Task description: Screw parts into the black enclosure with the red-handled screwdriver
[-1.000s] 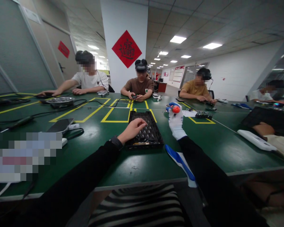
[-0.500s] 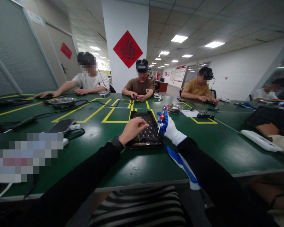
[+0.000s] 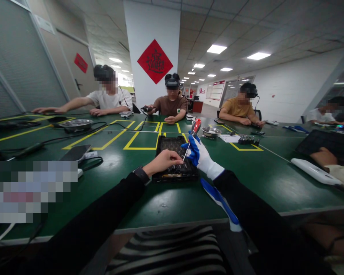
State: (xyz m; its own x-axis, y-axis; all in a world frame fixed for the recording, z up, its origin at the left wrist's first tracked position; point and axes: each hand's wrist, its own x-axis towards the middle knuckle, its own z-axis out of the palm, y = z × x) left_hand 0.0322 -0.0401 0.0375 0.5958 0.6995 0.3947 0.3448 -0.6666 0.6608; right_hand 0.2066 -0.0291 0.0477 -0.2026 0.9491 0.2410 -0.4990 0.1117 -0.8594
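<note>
My right hand (image 3: 200,154), in a blue and white glove, is closed round a screwdriver (image 3: 197,125) with a red handle. Its thin metal shaft slants down to the left. My bare left hand (image 3: 164,161) is pinched at the screwdriver's tip; anything between the fingertips is too small to make out. Both hands are over a black rectangular tray-like case (image 3: 159,147) lying on the green table. Small metal pieces show inside it, partly covered by my left hand.
A second blue and white glove (image 3: 218,196) droops over the table's front edge. Metal bowls (image 3: 211,131) stand farther back. A phone (image 3: 76,153) and cables lie left, a white device (image 3: 315,170) right. Several people sit around the table.
My right hand has tilted the screwdriver, its tip swinging left and down. My left hand has shifted slightly, so its fingertips meet the tip. Across the table, a person has raised a dark object.
</note>
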